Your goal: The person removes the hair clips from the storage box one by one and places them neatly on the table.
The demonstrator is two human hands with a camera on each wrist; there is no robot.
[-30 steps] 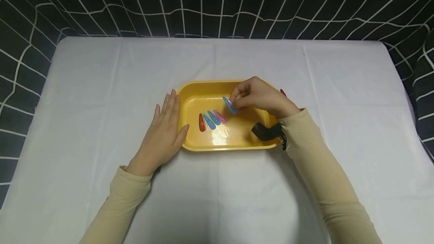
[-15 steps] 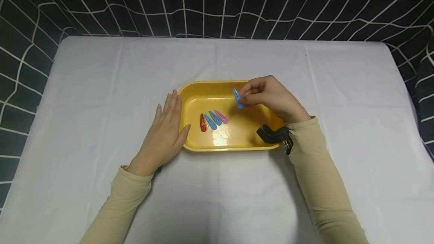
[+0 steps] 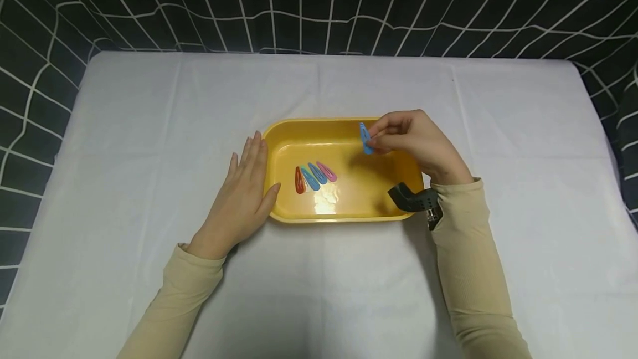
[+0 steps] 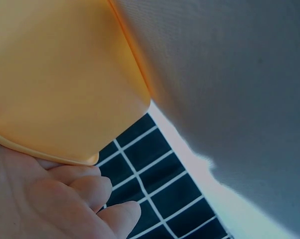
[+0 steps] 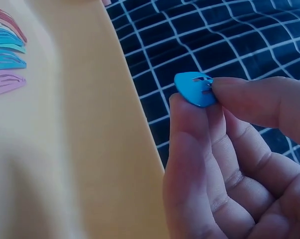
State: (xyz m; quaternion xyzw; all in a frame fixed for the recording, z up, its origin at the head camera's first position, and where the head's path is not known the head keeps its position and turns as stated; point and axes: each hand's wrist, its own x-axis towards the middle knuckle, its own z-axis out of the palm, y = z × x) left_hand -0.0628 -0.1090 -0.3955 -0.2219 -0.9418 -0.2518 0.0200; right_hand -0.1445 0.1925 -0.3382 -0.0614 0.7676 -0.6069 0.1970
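My right hand (image 3: 416,140) pinches a blue snap hair clip (image 3: 366,138) between thumb and fingers, above the right part of a yellow tray (image 3: 349,219). In the right wrist view the held clip (image 5: 194,89) shows its rounded end and slotted middle. Fingers straight, my left hand (image 3: 239,190) rests along the tray's left rim, its thumb over the edge. Inside the tray, left of its middle, several clips lie in a fanned row: a red clip (image 3: 299,180), blue ones such as this blue clip (image 3: 317,173), and a pink clip (image 3: 326,171). A sliver of green shows beneath one blue clip.
A white cloth (image 3: 174,104) covers the table under the tray. Dark walls with white netting (image 3: 319,10) stand behind and at both sides. A black wrist strap (image 3: 416,199) hangs at my right wrist, over the tray's right end.
My right hand has moved right and slightly away from me with the blue hair clip, which now stands more upright. The left hand and the clips in the tray stay put.
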